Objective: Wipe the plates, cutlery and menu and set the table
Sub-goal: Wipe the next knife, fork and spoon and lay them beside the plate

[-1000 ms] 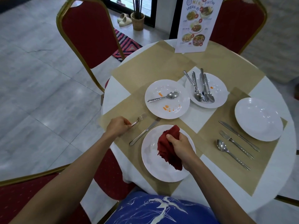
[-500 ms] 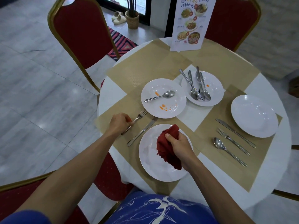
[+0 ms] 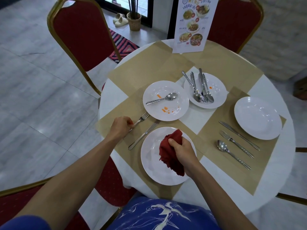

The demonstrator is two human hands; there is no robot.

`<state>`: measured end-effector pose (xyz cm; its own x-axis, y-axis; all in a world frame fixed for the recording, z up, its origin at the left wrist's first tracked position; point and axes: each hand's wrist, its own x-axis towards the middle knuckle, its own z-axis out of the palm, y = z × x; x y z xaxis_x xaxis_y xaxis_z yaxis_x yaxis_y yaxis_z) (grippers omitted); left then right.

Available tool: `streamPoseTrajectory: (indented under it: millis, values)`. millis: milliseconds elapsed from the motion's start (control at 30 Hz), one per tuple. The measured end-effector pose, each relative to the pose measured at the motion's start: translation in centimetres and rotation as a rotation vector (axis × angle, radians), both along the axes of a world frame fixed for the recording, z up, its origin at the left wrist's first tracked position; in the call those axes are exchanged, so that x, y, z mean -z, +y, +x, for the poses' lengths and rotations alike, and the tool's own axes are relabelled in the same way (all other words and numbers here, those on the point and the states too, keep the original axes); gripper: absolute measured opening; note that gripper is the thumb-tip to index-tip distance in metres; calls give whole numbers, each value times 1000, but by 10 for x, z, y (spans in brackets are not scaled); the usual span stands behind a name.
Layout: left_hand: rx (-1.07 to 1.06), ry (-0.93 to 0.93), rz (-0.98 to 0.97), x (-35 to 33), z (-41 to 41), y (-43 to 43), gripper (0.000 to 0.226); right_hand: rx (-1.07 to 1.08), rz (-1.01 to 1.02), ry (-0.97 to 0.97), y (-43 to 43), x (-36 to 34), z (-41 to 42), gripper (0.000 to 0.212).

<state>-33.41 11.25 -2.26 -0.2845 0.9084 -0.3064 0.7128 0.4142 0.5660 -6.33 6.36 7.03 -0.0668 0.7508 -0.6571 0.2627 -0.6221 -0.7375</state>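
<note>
My right hand [image 3: 182, 149] grips a bunched red cloth [image 3: 171, 153] over the near white plate [image 3: 152, 158]. My left hand [image 3: 120, 126] holds the handle of a fork [image 3: 141, 119] lying on the tan placemat left of that plate. A knife [image 3: 143, 135] lies between the fork and the plate. Behind them a stained plate [image 3: 166, 112] carries a spoon [image 3: 162, 99]. Another stained plate [image 3: 217, 90] holds several pieces of cutlery [image 3: 201, 90]. On the right a clean plate [image 3: 258, 117] sits by a knife, fork and spoon [image 3: 234, 143]. The menu [image 3: 193, 24] stands at the far edge.
The round table [image 3: 113, 98] has a white cloth and tan placemats. Red chairs with gold frames stand at the far left [image 3: 83, 35], far right [image 3: 235, 22] and near left. A striped rug and a basket sit on the floor beyond.
My left hand has slid the fork a little towards the stained plate. My right hand keeps the red cloth over the near plate. The view has shifted slightly.
</note>
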Motion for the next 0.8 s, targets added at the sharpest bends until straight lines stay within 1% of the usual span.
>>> streamPoseTrajectory:
  millis: [167, 267, 333, 467, 567, 667, 800]
  values:
    - [4, 22, 36, 3, 3, -3, 1, 53, -13, -1, -2, 2, 3, 32]
    - [-6, 44, 80, 0, 5, 0, 8, 82, -23, 14, -3, -3, 4, 26]
    - [-12, 54, 131, -4, 10, 5, 11, 93, -11, -15, -3, -5, 5, 28]
    - [-14, 39, 222, -17, 28, 34, 13, 152, -8, -6, -3, -14, 11, 32]
    - [32, 40, 240, -27, 54, 65, 17, 181, -7, 20, -4, -27, 18, 34]
    - [96, 125, 196, -31, 76, 90, 24, 212, 2, 24, -4, -35, 30, 28]
    - [192, 291, 130, -24, 86, 113, 24, 270, -1, 67, -6, -40, 43, 16]
